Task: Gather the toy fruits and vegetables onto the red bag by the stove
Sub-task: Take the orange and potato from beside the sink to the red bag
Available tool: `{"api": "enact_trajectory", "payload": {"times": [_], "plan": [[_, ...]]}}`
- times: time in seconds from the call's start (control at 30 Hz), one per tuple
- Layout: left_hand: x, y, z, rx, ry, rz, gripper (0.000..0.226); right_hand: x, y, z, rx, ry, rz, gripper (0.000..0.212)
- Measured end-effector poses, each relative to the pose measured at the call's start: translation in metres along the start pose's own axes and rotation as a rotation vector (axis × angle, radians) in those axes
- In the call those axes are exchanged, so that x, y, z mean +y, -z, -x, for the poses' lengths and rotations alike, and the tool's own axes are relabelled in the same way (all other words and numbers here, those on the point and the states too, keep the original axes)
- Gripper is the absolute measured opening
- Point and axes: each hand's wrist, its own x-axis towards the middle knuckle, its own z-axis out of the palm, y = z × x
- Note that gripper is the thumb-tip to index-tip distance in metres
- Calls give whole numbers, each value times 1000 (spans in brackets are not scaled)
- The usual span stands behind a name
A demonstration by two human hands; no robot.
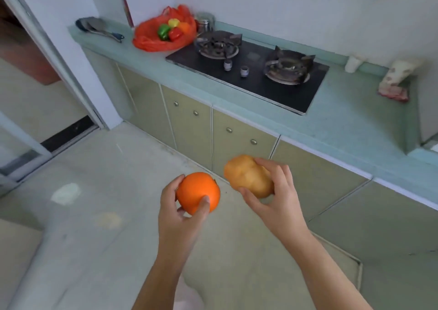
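In the head view, the person is standing back from the counter [355, 120], the left hand [176, 211] gripping a toy orange [196, 192] with curled fingers and the right hand [277, 196] clasping a tan toy potato [247, 175]. The red bag [151, 37] is lying on the counter just left of the stove [251, 72], well apart from both hands, already holding a green pepper [163, 31], red pepper [175, 34] and other pieces. Carrying both toys level and lowering them into the bag's hollow, rather than dropping them, is probably wisest, since round toys are likely to roll off.
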Motion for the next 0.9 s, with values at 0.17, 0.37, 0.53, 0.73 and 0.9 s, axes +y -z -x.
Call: {"api": "enact_trajectory", "payload": {"times": [0.17, 0.37, 0.53, 0.73, 0.9], "plan": [[-6, 58, -85, 94, 6, -59, 54, -33, -86, -67, -99, 24, -41, 55], [-13, 132, -167, 181, 28, -76, 56, -70, -181, -136, -175, 70, -77, 54], [-23, 172, -212, 240, 60, -78, 55, -79, -239, -171, -249, 79, -101, 58], [-31, 190, -260, 274, 85, -59, 54, -82, -286, -217, -321, 67, -148, 52], [-41, 193, -317, 283, 94, -73, 53, -72, -321, -276, -303, 85, -160, 53]]}}
